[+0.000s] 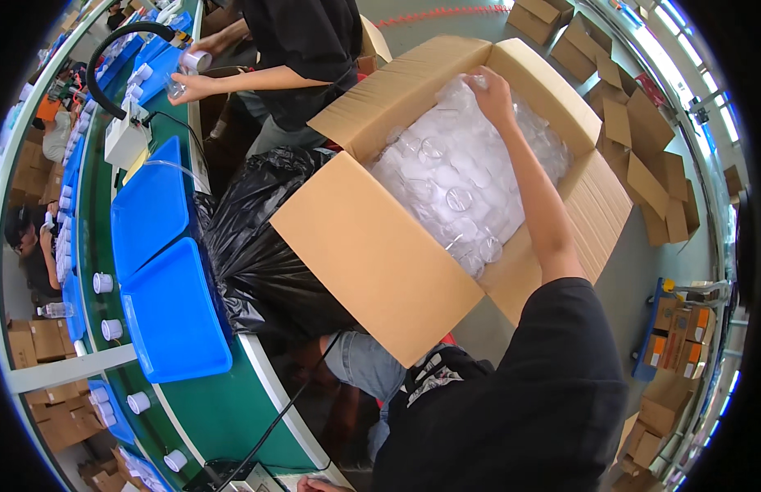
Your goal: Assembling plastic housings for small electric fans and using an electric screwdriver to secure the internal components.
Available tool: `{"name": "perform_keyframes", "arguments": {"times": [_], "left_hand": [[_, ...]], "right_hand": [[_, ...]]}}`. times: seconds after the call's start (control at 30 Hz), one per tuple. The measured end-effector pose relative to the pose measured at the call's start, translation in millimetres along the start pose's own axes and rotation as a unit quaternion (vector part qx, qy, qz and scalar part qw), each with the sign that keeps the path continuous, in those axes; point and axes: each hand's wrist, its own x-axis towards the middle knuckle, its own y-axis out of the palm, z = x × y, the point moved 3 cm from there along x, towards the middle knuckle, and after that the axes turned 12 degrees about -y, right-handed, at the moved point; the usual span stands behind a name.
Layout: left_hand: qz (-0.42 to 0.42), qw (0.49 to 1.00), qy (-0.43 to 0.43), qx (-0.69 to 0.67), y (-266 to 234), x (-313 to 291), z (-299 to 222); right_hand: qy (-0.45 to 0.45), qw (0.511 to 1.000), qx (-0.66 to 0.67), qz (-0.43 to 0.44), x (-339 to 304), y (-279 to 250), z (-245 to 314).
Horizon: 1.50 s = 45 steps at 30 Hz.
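Note:
My right hand (493, 97) reaches over the far part of a large open cardboard box (380, 266). Its fingers are closed on a clear plastic bag (456, 90) that lines the box. Inside the bag lie many clear, round plastic pieces (460, 199), like lids or shallow cups. A sliver of my left hand (316, 485) shows at the lower edge, beside the green bench; its fingers are mostly cut off, and whatever it may hold is hidden.
Two blue trays (175, 316) lie on the green bench (212, 410) at left, beside a black plastic bag (270, 238). White cups (138, 402) stand along the line. A co-worker's hands (196, 86) hold a white cup and a clear piece. Empty cartons (642, 164) sit at right.

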Motion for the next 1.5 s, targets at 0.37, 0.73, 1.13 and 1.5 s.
{"name": "perform_keyframes", "arguments": {"times": [0.37, 0.73, 1.13, 1.5], "left_hand": [[-0.005, 0.999, -0.020, -0.045, 12.4, 2.5, 5.3], [-0.023, 0.999, 0.025, 0.023, 5.7, 7.3, -20.3], [-0.019, 0.999, -0.041, -0.021, 8.8, 0.4, -0.7], [-0.027, 0.996, -0.070, -0.053, 9.0, 2.5, -1.4]], "right_hand": [[0.057, 0.984, 0.057, 0.158, -37.9, -71.1, -21.1], [0.018, 0.980, -0.026, 0.196, -63.2, -61.6, -22.6], [0.156, 0.976, 0.153, 0.022, -20.8, -91.8, -16.4], [0.000, 0.918, -0.068, 0.391, -110.1, -35.9, -52.9]]}}
